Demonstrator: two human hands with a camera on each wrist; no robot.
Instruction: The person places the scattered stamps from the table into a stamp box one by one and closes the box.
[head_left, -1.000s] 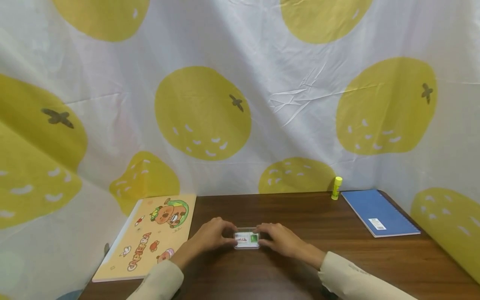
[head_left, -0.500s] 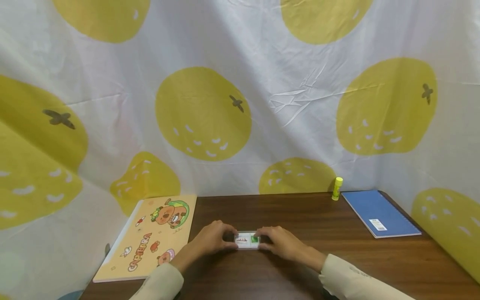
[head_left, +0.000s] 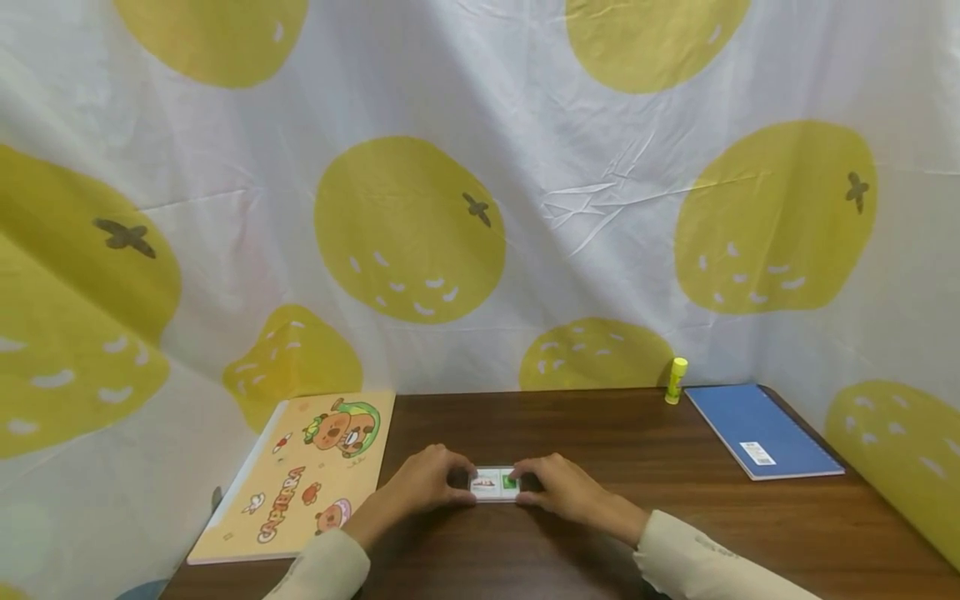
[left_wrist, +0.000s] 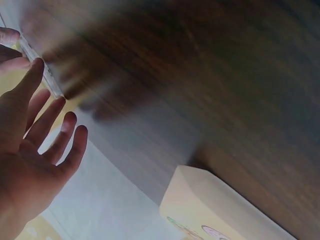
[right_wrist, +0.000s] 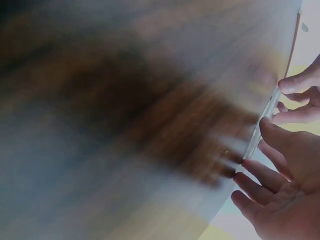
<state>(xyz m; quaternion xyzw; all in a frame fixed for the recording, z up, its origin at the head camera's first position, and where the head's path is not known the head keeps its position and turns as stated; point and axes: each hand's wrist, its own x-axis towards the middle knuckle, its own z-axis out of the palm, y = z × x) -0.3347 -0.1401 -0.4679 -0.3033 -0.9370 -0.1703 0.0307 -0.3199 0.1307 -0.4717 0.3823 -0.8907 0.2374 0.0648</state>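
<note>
A small flat clear plastic case [head_left: 486, 484] with a white insert, red print and a green patch lies on the table in the middle of the head view. My left hand [head_left: 426, 481] pinches its left end between thumb and fingers. At the right end, my right hand [head_left: 567, 490] pinches it likewise, one finger over the green patch. Seen edge-on in the right wrist view, the case [right_wrist: 254, 142] is thin and low on the wood. The left wrist view shows the thumb at the near edge of the case [left_wrist: 50, 80], with the other fingers of the left hand [left_wrist: 35, 165] spread loosely.
A capybara-covered drawing pad [head_left: 300, 483] lies left of the hands on the brown table [head_left: 487, 554]. Back right, a yellow glue stick [head_left: 676, 382] stands upright near a blue spiral notebook [head_left: 761, 429]. A fruit-print curtain [head_left: 585, 250] hangs behind the table.
The clear upper part of the case, standing out beyond the insert a second ago, now lies down flat over it. Both hands keep their places at its ends; the right fingers moved slightly.
</note>
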